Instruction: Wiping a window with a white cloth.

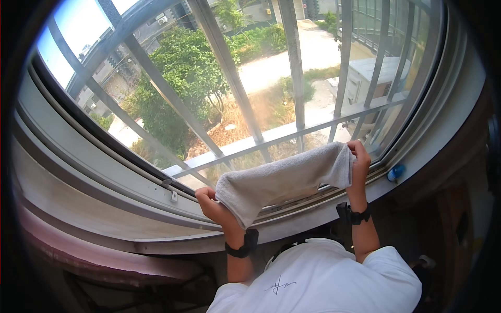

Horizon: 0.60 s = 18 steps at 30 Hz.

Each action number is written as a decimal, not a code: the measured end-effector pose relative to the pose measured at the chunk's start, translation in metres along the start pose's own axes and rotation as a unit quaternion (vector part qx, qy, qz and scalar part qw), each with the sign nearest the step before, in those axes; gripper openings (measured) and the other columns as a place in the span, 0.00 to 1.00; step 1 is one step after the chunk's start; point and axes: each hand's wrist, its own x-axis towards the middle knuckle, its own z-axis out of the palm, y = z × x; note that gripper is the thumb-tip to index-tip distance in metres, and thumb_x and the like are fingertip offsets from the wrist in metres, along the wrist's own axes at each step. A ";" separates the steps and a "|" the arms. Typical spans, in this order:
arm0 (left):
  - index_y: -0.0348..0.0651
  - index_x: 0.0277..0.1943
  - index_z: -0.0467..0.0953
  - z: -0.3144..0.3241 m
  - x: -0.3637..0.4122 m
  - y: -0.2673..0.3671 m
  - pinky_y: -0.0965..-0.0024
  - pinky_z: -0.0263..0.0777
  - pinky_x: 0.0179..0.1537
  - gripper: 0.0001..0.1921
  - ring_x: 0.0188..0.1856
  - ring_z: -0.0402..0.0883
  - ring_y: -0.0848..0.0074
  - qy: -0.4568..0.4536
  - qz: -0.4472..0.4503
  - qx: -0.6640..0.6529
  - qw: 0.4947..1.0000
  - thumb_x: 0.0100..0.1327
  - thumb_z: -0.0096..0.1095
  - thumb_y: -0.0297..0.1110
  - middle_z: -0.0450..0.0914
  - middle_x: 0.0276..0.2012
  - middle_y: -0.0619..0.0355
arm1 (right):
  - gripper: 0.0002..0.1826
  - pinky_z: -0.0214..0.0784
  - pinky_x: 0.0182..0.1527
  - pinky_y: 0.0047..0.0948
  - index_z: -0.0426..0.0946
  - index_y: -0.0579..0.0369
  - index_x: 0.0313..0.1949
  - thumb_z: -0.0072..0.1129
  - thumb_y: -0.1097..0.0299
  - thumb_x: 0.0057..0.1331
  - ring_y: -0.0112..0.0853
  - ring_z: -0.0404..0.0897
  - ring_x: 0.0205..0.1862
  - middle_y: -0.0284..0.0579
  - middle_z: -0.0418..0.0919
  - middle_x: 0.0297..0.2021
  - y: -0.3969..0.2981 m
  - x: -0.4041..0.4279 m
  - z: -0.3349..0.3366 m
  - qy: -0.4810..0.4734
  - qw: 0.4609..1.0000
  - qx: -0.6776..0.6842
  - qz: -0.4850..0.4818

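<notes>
A pale grey towel point(282, 176) hangs stretched between my two hands in front of the window. My left hand point(211, 205) grips its left end, and the cloth droops over the inside of that wrist. At the right end, my right hand point(359, 158) pinches the folded edge near the top corner. Behind the towel are the window glass point(250, 94) and the lower window track point(289, 207). Whether the cloth touches the glass I cannot tell. Both wrists wear black bands.
A blue bottle point(396, 172) stands on the sill at the right, near my right forearm. Metal security bars point(293, 62) cross outside the glass. The window frame point(117, 168) curves along the left, with a pink fabric-like surface point(109, 250) below it.
</notes>
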 end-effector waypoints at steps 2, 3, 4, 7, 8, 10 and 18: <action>0.40 0.32 0.62 -0.001 0.000 0.001 0.72 0.63 0.37 0.15 0.30 0.62 0.69 0.008 0.064 0.039 0.997 0.53 0.66 0.23 0.59 0.27 0.58 | 0.11 0.67 0.34 0.27 0.70 0.59 0.31 0.65 0.78 0.52 0.33 0.73 0.28 0.43 0.71 0.25 0.000 0.000 -0.001 0.007 1.000 -0.011 -0.025; 0.39 0.31 0.62 -0.001 0.000 0.001 0.72 0.63 0.36 0.15 0.30 0.62 0.68 0.017 0.091 0.035 0.995 0.52 0.67 0.23 0.60 0.27 0.58 | 0.11 0.67 0.35 0.27 0.70 0.59 0.31 0.65 0.78 0.51 0.33 0.72 0.28 0.43 0.71 0.25 -0.001 0.000 0.000 0.012 0.998 -0.020 -0.051; 0.39 0.30 0.62 -0.001 -0.001 0.001 0.71 0.64 0.36 0.15 0.30 0.63 0.67 0.025 0.119 0.031 0.992 0.51 0.68 0.23 0.61 0.27 0.57 | 0.11 0.67 0.35 0.27 0.70 0.59 0.31 0.65 0.78 0.51 0.33 0.72 0.28 0.43 0.71 0.25 -0.002 0.000 0.001 0.012 0.998 -0.019 -0.051; 0.38 0.29 0.64 0.003 0.001 -0.002 0.69 0.64 0.36 0.14 0.30 0.65 0.66 0.030 0.193 -0.008 0.981 0.51 0.67 0.22 0.65 0.27 0.56 | 0.12 0.67 0.36 0.27 0.69 0.59 0.31 0.64 0.82 0.50 0.34 0.72 0.29 0.44 0.70 0.26 -0.006 -0.002 0.003 0.019 0.996 -0.001 -0.082; 0.38 0.29 0.64 0.003 0.000 -0.004 0.69 0.64 0.36 0.14 0.30 0.65 0.66 0.030 0.193 -0.008 0.981 0.51 0.67 0.22 0.65 0.27 0.56 | 0.12 0.67 0.36 0.27 0.68 0.59 0.31 0.63 0.83 0.50 0.34 0.72 0.30 0.44 0.70 0.27 -0.006 -0.003 0.004 0.015 0.996 0.018 -0.084; 0.37 0.31 0.66 0.004 0.000 -0.007 0.68 0.65 0.36 0.13 0.32 0.68 0.65 0.001 0.206 -0.010 0.979 0.51 0.67 0.20 0.68 0.28 0.55 | 0.13 0.67 0.37 0.27 0.68 0.59 0.31 0.62 0.85 0.50 0.34 0.72 0.30 0.44 0.70 0.27 -0.004 -0.004 0.004 0.012 0.996 0.035 -0.086; 0.38 0.31 0.68 0.002 -0.007 -0.003 0.76 0.60 0.30 0.11 0.28 0.64 0.77 0.021 0.143 -0.008 0.990 0.52 0.65 0.17 0.68 0.28 0.61 | 0.08 0.69 0.34 0.25 0.76 0.64 0.35 0.56 0.85 0.55 0.30 0.75 0.26 0.45 0.76 0.25 -0.005 -0.006 -0.002 -0.078 0.996 0.030 -0.009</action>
